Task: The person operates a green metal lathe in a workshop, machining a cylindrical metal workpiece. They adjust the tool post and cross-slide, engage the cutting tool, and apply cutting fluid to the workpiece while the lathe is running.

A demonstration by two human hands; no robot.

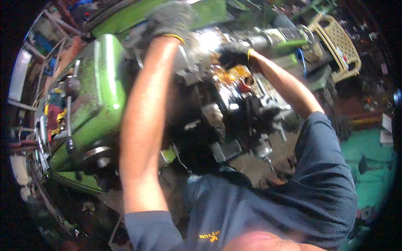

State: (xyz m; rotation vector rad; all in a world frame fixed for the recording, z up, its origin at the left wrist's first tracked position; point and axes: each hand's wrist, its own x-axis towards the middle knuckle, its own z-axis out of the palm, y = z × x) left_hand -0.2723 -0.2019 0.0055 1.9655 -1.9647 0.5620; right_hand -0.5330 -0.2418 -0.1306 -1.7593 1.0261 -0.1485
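Reaching over a green machine [109,71], both gloved hands are at its far side. The left hand [171,20], in a grey glove with a yellow cuff, is blurred over the far edge, and whether its fingers are open or closed cannot be told. The right hand [235,53], in a darker glove, is by the wet, shiny metal surface [228,98] in the middle of the machine; its grip cannot be told either. Amber liquid [232,74] lies on that surface, with a small reddish cup-like thing [246,85] just nearer than the right hand. The bare left forearm [144,106] crosses in front of the machine and hides a strip of it. Nearer, a metal handle [264,148] sticks out toward the dark shirt [268,205], which covers much of the near side. Red and yellow things [56,119] lie along the left end of the machine. Far right stands a beige plastic chair [340,44]; nearer on the right are a teal surface [372,165] and some pale paper [386,129].
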